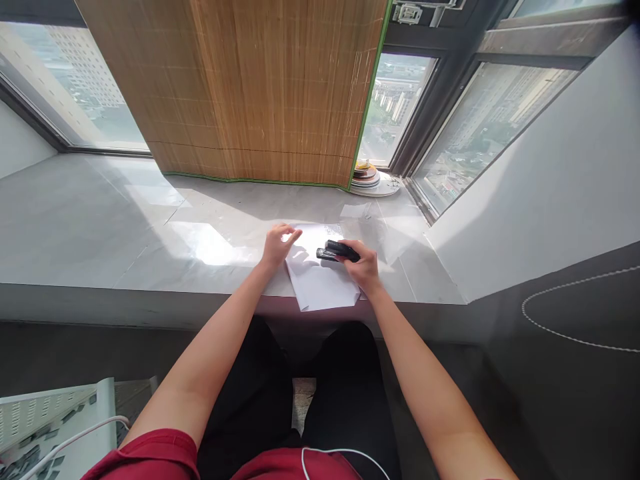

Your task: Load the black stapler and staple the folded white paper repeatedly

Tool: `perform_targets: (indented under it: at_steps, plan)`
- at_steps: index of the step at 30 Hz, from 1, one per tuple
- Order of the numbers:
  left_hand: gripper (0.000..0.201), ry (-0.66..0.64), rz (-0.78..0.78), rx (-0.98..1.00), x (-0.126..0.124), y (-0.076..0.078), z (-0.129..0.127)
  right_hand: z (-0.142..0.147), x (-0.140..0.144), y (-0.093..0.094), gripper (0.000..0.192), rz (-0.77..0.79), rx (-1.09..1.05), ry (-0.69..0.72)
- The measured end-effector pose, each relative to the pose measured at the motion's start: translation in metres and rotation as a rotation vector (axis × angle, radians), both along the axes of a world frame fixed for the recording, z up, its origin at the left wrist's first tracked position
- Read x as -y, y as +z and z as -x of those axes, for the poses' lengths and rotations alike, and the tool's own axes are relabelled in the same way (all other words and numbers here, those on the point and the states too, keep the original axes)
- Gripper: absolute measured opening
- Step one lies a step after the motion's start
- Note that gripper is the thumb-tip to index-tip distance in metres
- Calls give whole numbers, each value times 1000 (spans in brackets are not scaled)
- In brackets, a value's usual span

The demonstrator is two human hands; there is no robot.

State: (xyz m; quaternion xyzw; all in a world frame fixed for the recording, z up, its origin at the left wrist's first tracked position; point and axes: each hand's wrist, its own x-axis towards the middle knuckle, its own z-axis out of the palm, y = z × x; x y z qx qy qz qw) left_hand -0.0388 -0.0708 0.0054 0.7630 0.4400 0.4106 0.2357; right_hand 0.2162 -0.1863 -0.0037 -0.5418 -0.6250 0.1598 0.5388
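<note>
White sheets of paper (320,288) lie on the window sill, their near edge hanging over its front. My right hand (363,267) is closed round a black stapler (339,251), held above the paper with its front end pointing left and a gap between its upper and lower arms. At the paper's upper left corner is my left hand (278,245), fingers curled and thumb close to the index finger in a pinch. Whatever may be between those fingertips is too small to make out.
A bamboo blind (270,93) hangs in front of the window. Stacked plates (367,180) stand at the back right of the sill (90,227), near some clear plastic (395,240). A white slotted rack (105,413) is at lower left; a beaded cord (524,310) hangs at right.
</note>
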Motion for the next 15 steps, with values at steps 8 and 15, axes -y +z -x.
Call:
perform_targets:
  at_steps: [8, 15]
  plan:
    - [21, 257, 77, -306, -29, -13, -15, -69, -44, -1, 30, -4, 40, -255]
    - [14, 156, 140, -90, -41, -19, -4, -99, -70, -14, 33, 77, 351, -215]
